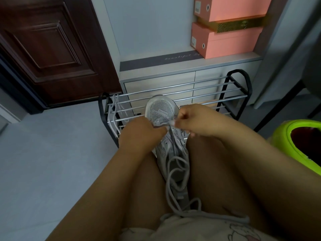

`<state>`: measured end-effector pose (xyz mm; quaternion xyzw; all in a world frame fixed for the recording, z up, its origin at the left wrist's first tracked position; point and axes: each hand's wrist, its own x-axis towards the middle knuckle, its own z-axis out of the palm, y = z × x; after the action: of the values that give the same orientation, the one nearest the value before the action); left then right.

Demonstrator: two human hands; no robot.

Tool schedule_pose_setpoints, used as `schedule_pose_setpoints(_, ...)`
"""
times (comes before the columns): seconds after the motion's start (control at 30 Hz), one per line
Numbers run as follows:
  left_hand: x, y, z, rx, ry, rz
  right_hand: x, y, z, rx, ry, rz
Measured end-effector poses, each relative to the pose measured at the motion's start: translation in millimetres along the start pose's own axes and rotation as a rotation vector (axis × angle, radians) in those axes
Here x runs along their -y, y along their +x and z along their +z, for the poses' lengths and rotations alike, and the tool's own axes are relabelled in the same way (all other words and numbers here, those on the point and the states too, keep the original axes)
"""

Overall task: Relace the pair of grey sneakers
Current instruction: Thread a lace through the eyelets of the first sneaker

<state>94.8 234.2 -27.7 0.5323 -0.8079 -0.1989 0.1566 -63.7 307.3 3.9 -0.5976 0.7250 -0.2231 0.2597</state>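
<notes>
Early stage. Right hand (194, 119) pinches lace (171, 173) tip at sneaker (162, 110) forefoot; left hand (139, 131) grips sneaker. Most lace hangs loose.

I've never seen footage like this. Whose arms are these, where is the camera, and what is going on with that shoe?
There is no machine here. A person wears one wide-angle camera on the head, so you look down along their own arms and bare legs. They seem to be seated in front of a low metal shoe rack.

A grey sneaker lies between the knees, toe pointing away. The left hand grips the shoe's side near the front. The right hand pinches the end of the grey lace close to the front eyelets. The rest of that lace trails loosely back onto the lap.

A second lace hangs over the rack's left end. Pink boxes stand on a cabinet behind, and a green bin is at the right.
</notes>
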Motion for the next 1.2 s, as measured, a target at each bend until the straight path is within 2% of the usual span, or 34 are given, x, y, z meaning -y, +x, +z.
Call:
schedule_pose_setpoints(0.07,-1.1,1.8,0.4,0.063,0.054,-0.028,5.5,7.0,6.0,0.023,-0.146,0.043)
schedule_pose_setpoints(0.2,-1.4,3.8,-3.1,0.098,-0.011,-0.080,9.7,12.6,12.3,-0.010,-0.182,0.047)
schedule_pose_setpoints(0.33,-2.5,2.4,-11.4,0.113,0.023,0.109,4.2,13.2,18.1,-0.125,-0.230,-0.009)
schedule_pose_setpoints(0.43,5.7,-3.5,-13.0,0.045,0.022,0.255,-5.5,11.1,16.8,-0.143,-0.174,-0.068)
schedule_pose_setpoints(0.53,18.6,-10.2,-13.0,-0.018,-0.105,0.212,-13.0,6.2,12.6,-0.157,-0.052,-0.083)
schedule_pose_setpoints(0.6,22.7,-12.2,-10.6,-0.036,-0.142,0.181,-12.8,4.8,13.8,-0.160,-0.054,-0.100)
schedule_pose_setpoints(0.87,25.7,-12.9,-9.1,0.010,-0.277,0.173,2.3,-1.3,24.6,-0.140,-0.192,-0.183)
schedule_pose_setpoints(1.03,26.2,-12.8,-7.2,0.015,-0.323,0.157,12.5,2.7,39.9,-0.194,-0.468,-0.191)
schedule_pose_setpoints(1.2,24.8,-13.0,-4.7,-0.023,-0.319,0.162,13.0,0.9,39.6,-0.065,-0.334,-0.266)
